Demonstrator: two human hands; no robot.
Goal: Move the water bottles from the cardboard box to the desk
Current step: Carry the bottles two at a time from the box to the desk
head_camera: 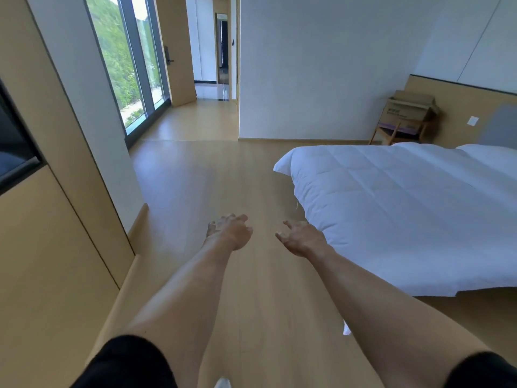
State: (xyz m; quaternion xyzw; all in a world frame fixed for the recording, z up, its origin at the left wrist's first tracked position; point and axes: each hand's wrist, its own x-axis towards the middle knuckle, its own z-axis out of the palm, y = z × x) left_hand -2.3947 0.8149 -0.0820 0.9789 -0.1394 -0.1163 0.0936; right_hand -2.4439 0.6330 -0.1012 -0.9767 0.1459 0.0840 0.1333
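1. Far left, a wood-panelled wall point(56, 219) runs along the side with a tall window point(126, 65) beyond it. No desk shows anywhere in this view.

2. Moving in, the left hand point(230, 232) reaches out over the bare wooden floor point(209, 177), fingers loosely curled and holding nothing.

3. Just beside it, the right hand point(300, 239) is out too, fingers relaxed and spread, equally empty. The two hands are near each other but apart.

4. To the right, a bed point(405, 205) under a white duvet fills the middle ground.

5. Far right, against the back wall, there's the cardboard box point(409, 109), flaps up, sitting on a wooden chair point(391, 133). It's well apart from both hands, across the bed. No water bottles can be seen from here; the box's inside is hidden.

6. My read: this is the approach step, nothing picked up yet. The next move calls for walking round the foot of the bed to the box, then reaching in for a bottle.
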